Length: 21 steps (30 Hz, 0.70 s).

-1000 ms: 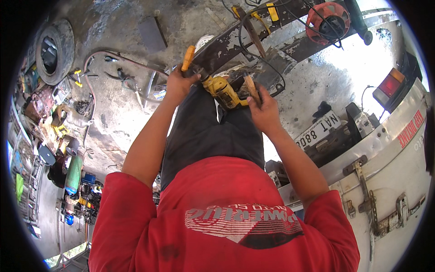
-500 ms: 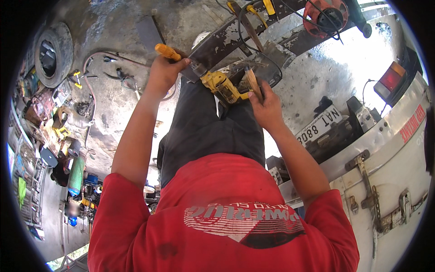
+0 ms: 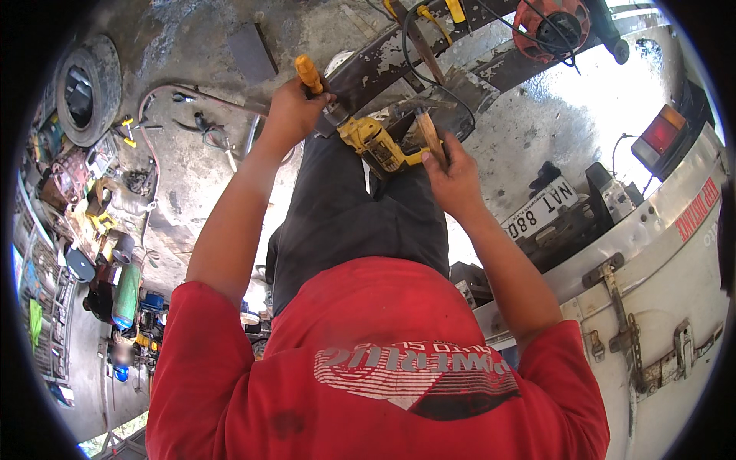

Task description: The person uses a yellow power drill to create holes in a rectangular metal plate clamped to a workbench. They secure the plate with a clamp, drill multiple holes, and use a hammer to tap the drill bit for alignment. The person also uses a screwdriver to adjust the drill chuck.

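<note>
A yellow-and-black power drill (image 3: 373, 144) lies slantwise in front of my dark trousers, its dark front end toward my left hand. My left hand (image 3: 294, 116) is closed at that front end, around an orange handle (image 3: 309, 75) that sticks up past the thumb. What the handle belongs to is hidden by the fingers. My right hand (image 3: 455, 178) is closed around a wooden handle (image 3: 430, 133) with a dark tip, and its thumb touches the drill's rear end. The fingers partly cover where wood and drill meet.
A dark, paint-worn beam (image 3: 376, 79) runs behind the drill, with a black cable (image 3: 407, 46) looping over it. A red reel (image 3: 543, 29) sits far right. Along the right stands a vehicle's rear with a tail light (image 3: 664, 129). Hoses, a tyre (image 3: 88, 90) and clutter lie left.
My left hand has shifted slightly right, and the orange handle has swung from slanting left to more upright. My right hand and the drill have barely moved.
</note>
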### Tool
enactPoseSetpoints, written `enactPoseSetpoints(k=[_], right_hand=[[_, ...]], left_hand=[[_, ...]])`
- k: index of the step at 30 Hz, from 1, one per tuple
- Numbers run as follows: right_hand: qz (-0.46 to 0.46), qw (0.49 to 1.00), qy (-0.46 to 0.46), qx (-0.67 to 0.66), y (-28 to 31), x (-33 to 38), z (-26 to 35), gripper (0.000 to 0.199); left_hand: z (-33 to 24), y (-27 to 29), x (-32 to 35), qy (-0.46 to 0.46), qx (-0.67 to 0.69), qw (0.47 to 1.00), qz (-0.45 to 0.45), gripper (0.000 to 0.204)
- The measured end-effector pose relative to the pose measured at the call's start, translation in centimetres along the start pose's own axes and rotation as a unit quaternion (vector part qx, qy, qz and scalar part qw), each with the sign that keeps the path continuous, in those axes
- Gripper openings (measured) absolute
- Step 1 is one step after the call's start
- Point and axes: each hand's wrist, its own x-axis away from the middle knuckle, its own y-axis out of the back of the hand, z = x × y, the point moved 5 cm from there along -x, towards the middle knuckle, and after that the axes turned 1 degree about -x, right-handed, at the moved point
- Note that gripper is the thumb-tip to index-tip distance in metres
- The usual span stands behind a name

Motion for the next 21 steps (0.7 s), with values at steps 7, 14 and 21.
enactPoseSetpoints(k=[7,14,21], right_hand=[[0.002,1.000,0.002,-0.006,0.5,-0.5,0.3,0.046],[0.007,0.999,0.005,-0.038,1.5,-2.1,2.3,0.044],[0.025,0.988,-0.068,-0.138,3.4,-6.4,8.0,0.042]], left_hand=[[0.6,-0.2,-0.9,-0.039,-0.052,0.998,0.007,0.034],[-4.1,-0.8,0.1,-0.053,-0.196,0.978,0.044,0.030],[-6.2,-1.3,-0.1,-0.067,-0.234,0.966,0.092,0.039]])
